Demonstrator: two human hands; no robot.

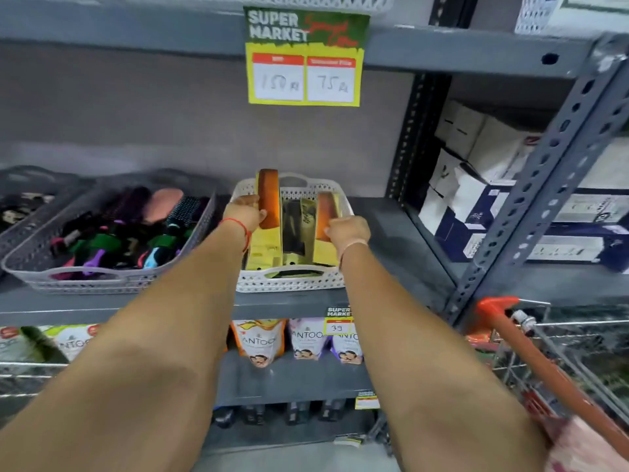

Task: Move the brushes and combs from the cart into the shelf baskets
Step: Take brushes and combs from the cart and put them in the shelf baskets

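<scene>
A white lattice basket [292, 282] stands on the grey shelf, holding packaged combs on yellow cards. My left hand [243, 214] grips an orange-brown comb pack [268, 199] upright at the basket's left side. My right hand [347, 229] grips a second orange-brown comb pack [327, 209] at the basket's right side. A black comb pack [292, 229] lies between them inside the basket. To the left, a grey lattice basket [41, 267] holds several coloured hair brushes [136, 226]. The cart [531, 345] with an orange handle is at the lower right.
A yellow and green price sign [304, 56] hangs from the shelf above. White and navy boxes [476, 185] fill the neighbouring bay behind a perforated steel upright [558, 144]. Pouches [262, 342] stand on the shelf below. Another dark basket [23, 195] sits far left.
</scene>
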